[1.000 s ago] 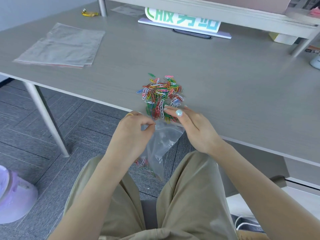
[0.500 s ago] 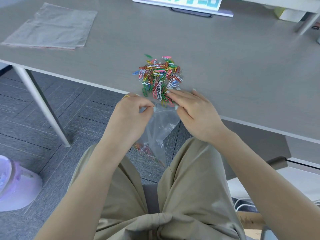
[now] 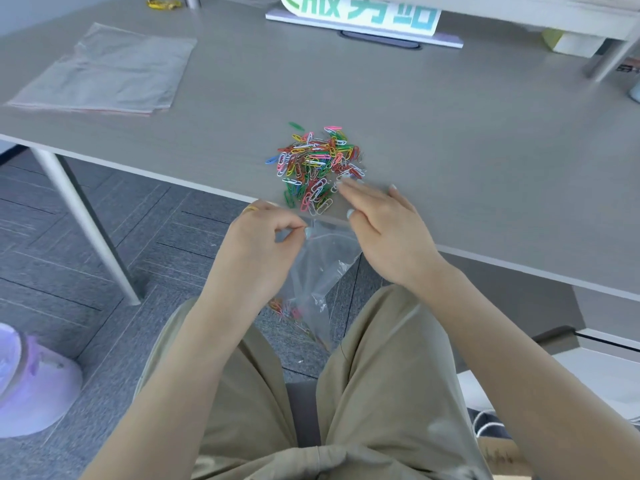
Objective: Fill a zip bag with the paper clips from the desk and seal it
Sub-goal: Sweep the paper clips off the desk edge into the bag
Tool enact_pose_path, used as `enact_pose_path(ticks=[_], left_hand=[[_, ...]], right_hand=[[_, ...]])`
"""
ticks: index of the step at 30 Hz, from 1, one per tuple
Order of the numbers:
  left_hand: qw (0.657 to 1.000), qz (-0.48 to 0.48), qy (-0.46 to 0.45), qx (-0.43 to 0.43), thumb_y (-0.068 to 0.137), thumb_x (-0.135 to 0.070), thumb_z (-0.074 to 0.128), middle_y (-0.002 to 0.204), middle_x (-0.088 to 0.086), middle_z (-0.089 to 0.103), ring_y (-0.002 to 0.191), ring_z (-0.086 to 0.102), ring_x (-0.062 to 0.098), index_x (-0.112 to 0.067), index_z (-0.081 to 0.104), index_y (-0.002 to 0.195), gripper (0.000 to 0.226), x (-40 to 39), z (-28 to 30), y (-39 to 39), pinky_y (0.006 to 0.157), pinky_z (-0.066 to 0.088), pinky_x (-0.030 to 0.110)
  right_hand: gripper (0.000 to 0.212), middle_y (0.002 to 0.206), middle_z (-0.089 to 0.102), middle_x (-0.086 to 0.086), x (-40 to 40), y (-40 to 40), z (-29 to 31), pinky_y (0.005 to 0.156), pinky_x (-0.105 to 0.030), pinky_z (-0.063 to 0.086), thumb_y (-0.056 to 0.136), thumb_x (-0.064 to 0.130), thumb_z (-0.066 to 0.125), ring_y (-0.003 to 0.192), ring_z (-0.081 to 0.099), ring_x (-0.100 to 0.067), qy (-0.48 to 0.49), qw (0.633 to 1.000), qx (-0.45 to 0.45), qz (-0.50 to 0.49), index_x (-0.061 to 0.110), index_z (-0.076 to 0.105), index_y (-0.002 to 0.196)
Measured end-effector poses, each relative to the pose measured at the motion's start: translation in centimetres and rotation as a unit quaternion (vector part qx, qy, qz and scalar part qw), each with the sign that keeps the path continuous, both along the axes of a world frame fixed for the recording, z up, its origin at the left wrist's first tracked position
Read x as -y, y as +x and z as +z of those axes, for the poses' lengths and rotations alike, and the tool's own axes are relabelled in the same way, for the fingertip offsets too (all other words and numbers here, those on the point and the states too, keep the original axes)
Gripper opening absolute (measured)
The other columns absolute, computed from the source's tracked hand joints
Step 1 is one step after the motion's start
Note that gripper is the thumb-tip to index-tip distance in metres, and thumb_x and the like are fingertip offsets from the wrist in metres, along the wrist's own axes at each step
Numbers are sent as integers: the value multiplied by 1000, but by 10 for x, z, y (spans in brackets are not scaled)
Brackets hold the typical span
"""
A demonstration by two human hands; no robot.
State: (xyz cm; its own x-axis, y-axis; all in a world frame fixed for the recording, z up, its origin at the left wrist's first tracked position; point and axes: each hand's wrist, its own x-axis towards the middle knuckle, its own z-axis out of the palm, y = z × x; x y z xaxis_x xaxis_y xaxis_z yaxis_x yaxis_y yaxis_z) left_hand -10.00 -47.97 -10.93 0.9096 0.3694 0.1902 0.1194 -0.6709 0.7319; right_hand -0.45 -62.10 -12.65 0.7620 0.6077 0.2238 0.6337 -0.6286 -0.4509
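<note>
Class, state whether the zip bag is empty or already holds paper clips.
Partly filled: a few coloured clips lie at the bottom of the zip bag; most remain piled on the desk.

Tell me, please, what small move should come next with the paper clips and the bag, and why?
Probably sweep the near clips off the desk edge into the bag. The right hand lies open beside the paper clip pile, the left hand pinches the zip bag open just below the edge, and only a few clips are inside.
</note>
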Motion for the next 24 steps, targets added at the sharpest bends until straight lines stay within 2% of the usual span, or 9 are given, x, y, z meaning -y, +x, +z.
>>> enact_pose_path(ticks=[8,14,19,24], left_hand=[[1000,1,1,2,83,-13,58,89,-1,55,91,50,12,-13,70,83,12,-1,1,-1,69,28,-4],[1000,9,-8,-4,83,-14,58,79,-12,51,89,50,11,-15,70,83,12,-5,0,-1,68,29,-5],[1000,12,-13,-5,83,-14,58,87,-4,55,89,50,11,-16,70,82,12,-9,0,-3,68,31,-5],[1000,12,-26,-8,83,-14,58,96,0,59,91,52,12,-18,70,80,13,-10,-1,-2,66,30,-5]], right_hand=[[61,142,46,8,4,-11,-5,112,-26,10,81,30,16,131,34,-1,6,996,20,88,19,50,129],[48,135,53,5,-2,-3,-1,112,-26,27,84,11,30,126,39,-1,93,987,-69,113,16,56,124],[52,139,49,6,-18,3,5,107,-22,32,82,17,27,130,40,-5,77,992,-74,70,19,53,127],[52,137,52,5,-16,-8,-2,106,-19,32,81,13,28,129,40,-3,76,989,-73,107,17,55,126]])
